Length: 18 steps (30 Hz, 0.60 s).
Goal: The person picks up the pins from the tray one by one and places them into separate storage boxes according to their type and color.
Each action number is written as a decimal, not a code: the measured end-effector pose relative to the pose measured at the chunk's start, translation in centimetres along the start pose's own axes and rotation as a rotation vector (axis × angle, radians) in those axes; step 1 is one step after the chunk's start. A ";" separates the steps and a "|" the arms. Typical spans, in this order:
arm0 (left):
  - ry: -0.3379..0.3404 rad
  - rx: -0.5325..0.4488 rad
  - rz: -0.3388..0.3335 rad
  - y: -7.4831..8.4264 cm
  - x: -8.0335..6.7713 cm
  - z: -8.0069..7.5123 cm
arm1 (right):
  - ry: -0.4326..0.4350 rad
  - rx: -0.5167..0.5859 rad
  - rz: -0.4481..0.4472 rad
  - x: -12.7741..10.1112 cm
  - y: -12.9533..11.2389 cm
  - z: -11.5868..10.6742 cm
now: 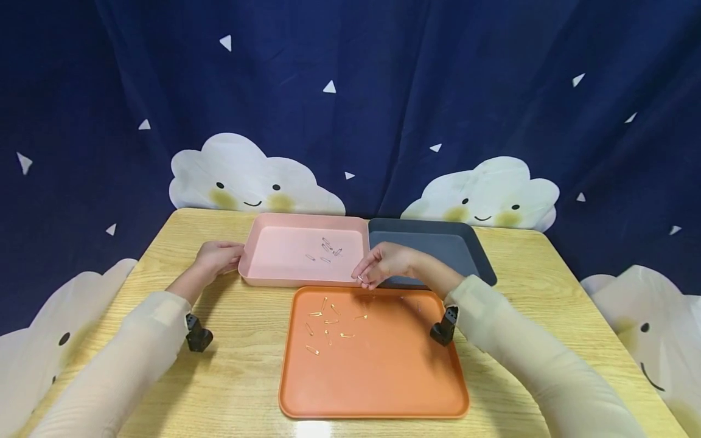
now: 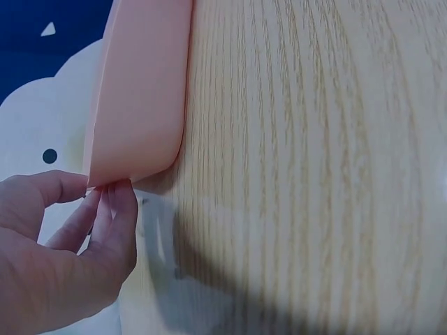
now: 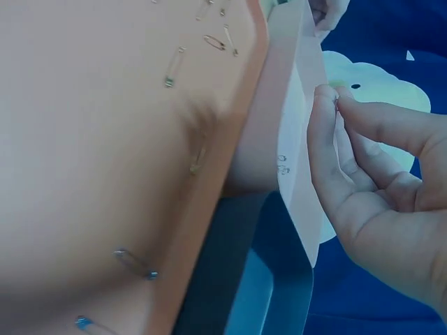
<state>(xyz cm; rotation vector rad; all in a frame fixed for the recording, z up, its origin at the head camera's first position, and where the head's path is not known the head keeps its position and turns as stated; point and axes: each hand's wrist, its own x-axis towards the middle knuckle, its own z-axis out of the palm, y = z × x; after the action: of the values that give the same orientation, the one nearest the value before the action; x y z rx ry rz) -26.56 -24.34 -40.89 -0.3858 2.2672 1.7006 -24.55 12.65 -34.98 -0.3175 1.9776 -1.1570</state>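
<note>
My left hand (image 1: 221, 258) pinches the left rim of a pink tray (image 1: 274, 281), thumb at the top edge and fingers against the outer wall in the left wrist view. Several silvery safety pins (image 1: 325, 247) lie in that tray. Thumb and fingertips of my right hand (image 1: 387, 264) pinch a small safety pin (image 1: 361, 279) above the pink tray's front right corner; the fingertips mostly hide it. Below this hand is an orange tray (image 1: 383, 377), with several gold safety pins (image 1: 314, 314) on its left part and a few silvery or bluish pins (image 3: 135, 264) near its back right.
A dark grey tray (image 1: 432, 243) stands right of the pink one, against it, partly behind my right forearm. All three trays sit on a wooden table (image 1: 235, 365). A navy curtain (image 1: 383, 109) with clouds hangs behind the table's back edge.
</note>
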 end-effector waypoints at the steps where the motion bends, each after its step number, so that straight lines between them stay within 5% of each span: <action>1: -0.009 -0.016 0.001 0.0 0.0 0.0 | 0.008 -0.005 0.004 0.2 -0.2 -0.1; 8: -0.143 -0.135 0.008 0.1 0.3 -0.8 | 0.043 -0.020 0.021 1.7 -1.5 -0.8; 18: -0.227 -0.109 -0.062 -0.1 1.3 -1.7 | 0.119 -0.027 0.083 4.1 -3.3 -1.5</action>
<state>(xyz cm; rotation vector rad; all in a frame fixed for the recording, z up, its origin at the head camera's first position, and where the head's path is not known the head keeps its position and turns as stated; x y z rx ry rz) -27.86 -26.02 -40.99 -0.2672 1.9892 1.7447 -28.88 9.50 -34.00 -0.1828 2.0912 -1.1197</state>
